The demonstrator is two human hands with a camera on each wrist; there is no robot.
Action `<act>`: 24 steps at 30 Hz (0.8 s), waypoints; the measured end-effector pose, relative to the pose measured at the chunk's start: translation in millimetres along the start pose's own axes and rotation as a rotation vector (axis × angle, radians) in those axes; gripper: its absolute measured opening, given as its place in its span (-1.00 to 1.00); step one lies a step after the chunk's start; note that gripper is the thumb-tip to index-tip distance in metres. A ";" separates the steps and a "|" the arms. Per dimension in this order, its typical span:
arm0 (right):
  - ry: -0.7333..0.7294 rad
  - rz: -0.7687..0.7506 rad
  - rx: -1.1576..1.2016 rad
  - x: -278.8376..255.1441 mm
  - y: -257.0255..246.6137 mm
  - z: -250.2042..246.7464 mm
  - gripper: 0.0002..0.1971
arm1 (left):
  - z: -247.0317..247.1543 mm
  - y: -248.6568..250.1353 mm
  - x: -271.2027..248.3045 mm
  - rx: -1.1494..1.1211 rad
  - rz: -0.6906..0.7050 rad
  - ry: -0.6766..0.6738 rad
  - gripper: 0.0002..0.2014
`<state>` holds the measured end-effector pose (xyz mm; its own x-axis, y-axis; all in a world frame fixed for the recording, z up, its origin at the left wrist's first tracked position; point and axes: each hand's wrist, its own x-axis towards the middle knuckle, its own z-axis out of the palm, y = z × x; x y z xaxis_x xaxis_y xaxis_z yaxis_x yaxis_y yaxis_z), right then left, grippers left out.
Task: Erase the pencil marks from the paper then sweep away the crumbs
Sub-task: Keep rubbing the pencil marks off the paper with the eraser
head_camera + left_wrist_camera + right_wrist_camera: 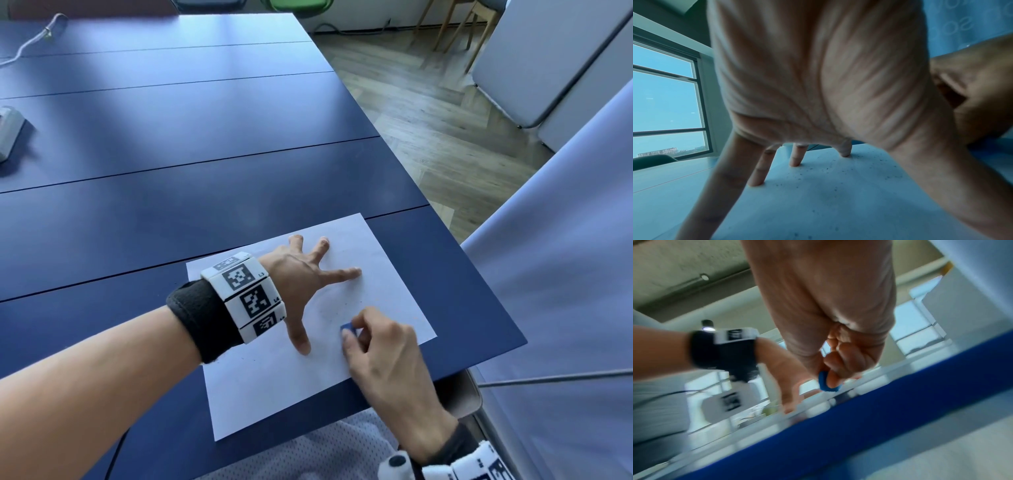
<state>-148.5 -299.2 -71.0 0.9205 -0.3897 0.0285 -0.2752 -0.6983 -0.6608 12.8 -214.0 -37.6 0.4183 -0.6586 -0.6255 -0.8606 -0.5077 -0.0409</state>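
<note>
A white sheet of paper [274, 377] lies on the dark blue table [171, 205], near its front right corner. My left hand [305, 277] presses it flat with fingers spread wide. Faint pencil marks [329, 308] show between that hand's thumb and forefinger. My right hand [373, 339] pinches a small blue eraser [347, 328] against the paper just right of the left thumb. The right wrist view shows the eraser [827, 382] between thumb and fingertips. Dark crumbs [828, 170] speckle the paper [818, 203] under the left palm.
The table's right edge [479, 291] runs close to the paper, with wood floor beyond. A pale device [8, 132] sits at the far left, and a white cable [34, 41] lies at the back left. Light fabric [565, 274] hangs on the right.
</note>
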 end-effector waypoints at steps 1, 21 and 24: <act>-0.019 -0.004 0.003 -2.5 -0.1 -0.4 -0.84 | 0.0 0.4 0.0 0.006 0.000 0.002 0.37; 0.053 0.041 0.021 13.0 13.7 -4.9 -0.85 | -2.3 8.6 6.0 0.033 -0.026 -0.033 0.46; 0.128 0.059 0.020 23.6 23.1 -13.2 -0.85 | -3.1 8.6 5.6 0.034 -0.026 -0.036 0.46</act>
<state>-136.8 -332.4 -75.8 0.8596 -0.5041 0.0839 -0.3208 -0.6600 -0.6793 8.6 -223.8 -39.0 0.4308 -0.6245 -0.6514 -0.8589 -0.5053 -0.0835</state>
